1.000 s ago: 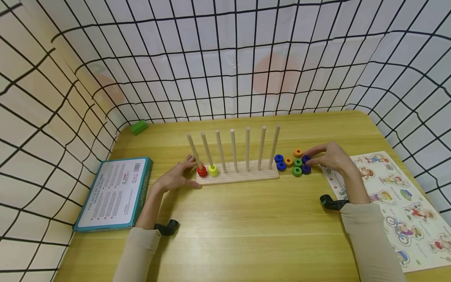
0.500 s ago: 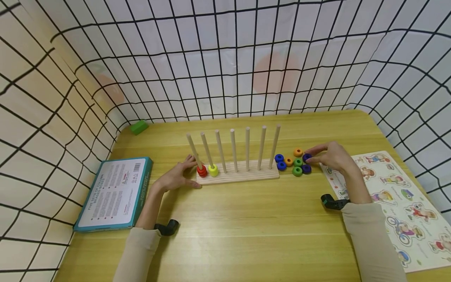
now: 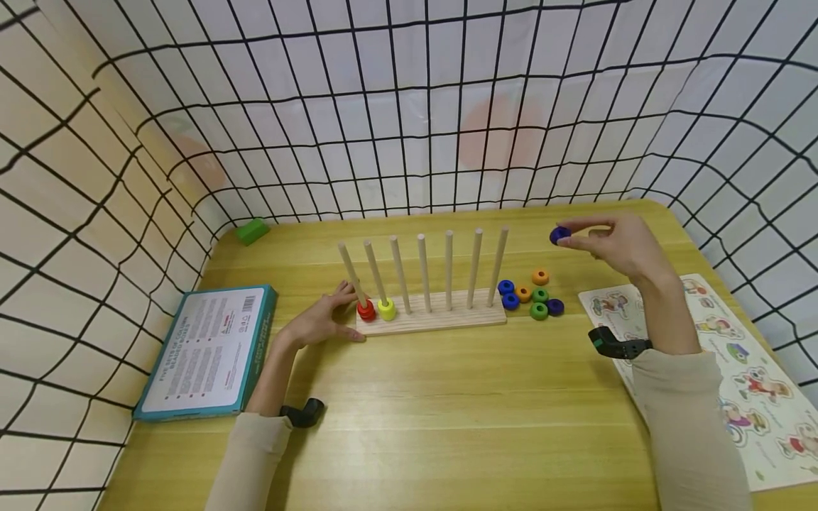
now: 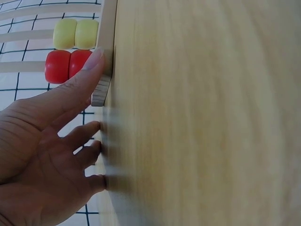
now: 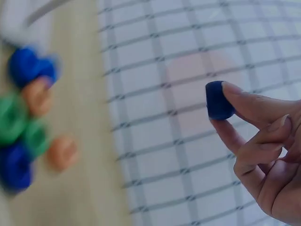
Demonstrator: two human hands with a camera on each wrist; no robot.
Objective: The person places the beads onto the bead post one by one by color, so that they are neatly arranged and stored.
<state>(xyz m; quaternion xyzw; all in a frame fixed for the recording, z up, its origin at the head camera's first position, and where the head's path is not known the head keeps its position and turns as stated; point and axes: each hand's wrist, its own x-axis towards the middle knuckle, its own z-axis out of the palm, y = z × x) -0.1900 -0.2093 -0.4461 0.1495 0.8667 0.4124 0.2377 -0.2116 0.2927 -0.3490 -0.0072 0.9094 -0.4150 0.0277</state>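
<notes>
The wooden peg stand (image 3: 431, 319) has a row of several upright pegs, with red beads (image 3: 366, 309) on the leftmost and yellow beads (image 3: 386, 309) on the one beside it. Two beads of each colour show in the left wrist view. My left hand (image 3: 322, 319) holds the stand's left end, thumb at the front edge and a forefinger partly hidden behind; its other fingertips touch the table. Between thumb and forefinger, my right hand (image 3: 623, 245) pinches a dark purple bead (image 3: 559, 235), raised above the table. This bead looks dark blue in the right wrist view.
Loose blue beads (image 3: 510, 301), orange beads (image 3: 540, 277), green beads (image 3: 539, 310) and a purple bead (image 3: 555, 306) lie right of the stand. A picture board (image 3: 760, 355) is under the right forearm. At left are a boxed set (image 3: 207, 348) and a green block (image 3: 252, 231). Black netting surrounds the table.
My right hand has lifted a purple bead from the loose group, moving up and away toward the back. The left hand and the stand have stayed put.
</notes>
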